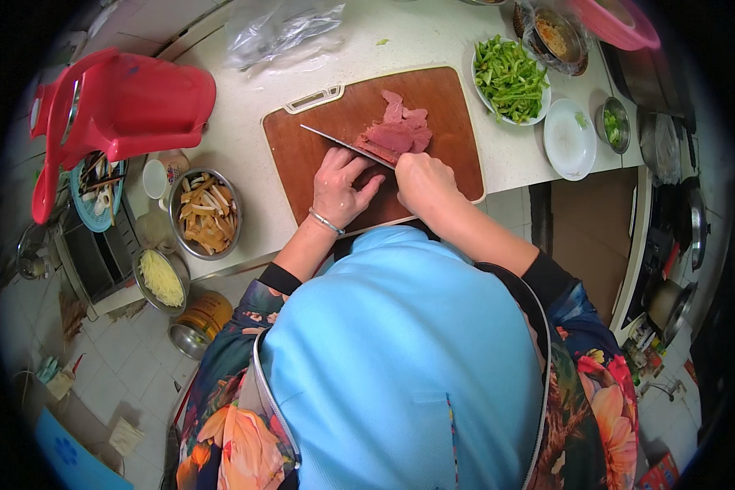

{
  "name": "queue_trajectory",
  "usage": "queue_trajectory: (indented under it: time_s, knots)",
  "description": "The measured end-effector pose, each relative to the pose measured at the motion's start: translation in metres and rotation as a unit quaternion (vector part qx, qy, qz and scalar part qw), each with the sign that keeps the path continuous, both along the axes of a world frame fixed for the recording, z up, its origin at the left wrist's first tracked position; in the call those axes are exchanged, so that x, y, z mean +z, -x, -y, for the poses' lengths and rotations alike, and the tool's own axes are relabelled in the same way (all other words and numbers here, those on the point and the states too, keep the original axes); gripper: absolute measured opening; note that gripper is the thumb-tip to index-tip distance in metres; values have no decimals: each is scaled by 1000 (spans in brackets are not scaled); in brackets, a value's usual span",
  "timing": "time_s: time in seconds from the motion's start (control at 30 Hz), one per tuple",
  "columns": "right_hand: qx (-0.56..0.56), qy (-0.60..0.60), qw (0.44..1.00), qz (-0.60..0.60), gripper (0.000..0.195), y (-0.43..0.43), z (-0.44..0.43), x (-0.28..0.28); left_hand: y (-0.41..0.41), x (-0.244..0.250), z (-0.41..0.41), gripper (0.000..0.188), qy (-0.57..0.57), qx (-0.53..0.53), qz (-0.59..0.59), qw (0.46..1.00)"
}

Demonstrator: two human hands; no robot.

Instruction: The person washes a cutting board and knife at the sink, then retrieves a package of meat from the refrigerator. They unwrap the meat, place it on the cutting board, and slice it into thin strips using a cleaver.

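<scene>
A brown cutting board (291, 156) with a pale rim and a slotted handle lies on the counter before me. My right hand (425, 177) is closed around a kitchen knife (331, 139), whose blade points up and left across the board. Pinkish-red meat (398, 131) rests against the far side of the blade, with thin slices spread beyond it. On the near side, my left hand (343, 190) has its bent fingertips close to the blade and its thumb apart. Whether meat is under those fingers is hidden.
At left stand a steel bowl of brown strips (207, 214), a bowl of pale shreds (161, 278) and a red plastic seat-like object (153, 101). Right of the board are a plate of sliced green peppers (509, 79) and a white dish (569, 144). Clear plastic bags (282, 33) lie behind.
</scene>
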State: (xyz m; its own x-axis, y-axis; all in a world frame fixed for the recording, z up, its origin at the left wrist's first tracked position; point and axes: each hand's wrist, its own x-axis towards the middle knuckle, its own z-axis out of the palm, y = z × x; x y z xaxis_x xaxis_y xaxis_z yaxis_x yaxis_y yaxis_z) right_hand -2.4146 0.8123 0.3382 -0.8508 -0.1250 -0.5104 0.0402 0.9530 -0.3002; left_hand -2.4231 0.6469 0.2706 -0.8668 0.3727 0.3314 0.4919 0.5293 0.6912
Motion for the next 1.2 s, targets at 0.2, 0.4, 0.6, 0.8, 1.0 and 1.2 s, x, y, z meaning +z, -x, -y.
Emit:
queue_trajectory:
  time_s: [0.2,0.4,0.6,0.8,1.0,1.2]
  knots:
    - [-14,-51,997,61,17,-10,-10,15,-5,0,-1,24,9,17,-13,1000]
    - [-21,-98,991,89,21,-15,-11,3,-10,-6,0,24,-22,20,-10,1000]
    - [-16,-32,999,-11,17,3,11,-23,-13,-3,3,25,-26,26,-10,999]
    - [5,67,997,23,16,-23,-80,-26,1,-3,22,14,-107,62,34,992]
    - [-189,208,959,-16,22,-22,-113,25,63,-8,30,40,89,-41,88,991]
    - [-126,27,965,-228,19,7,-115,-14,90,-6,3,33,187,-94,107,972]
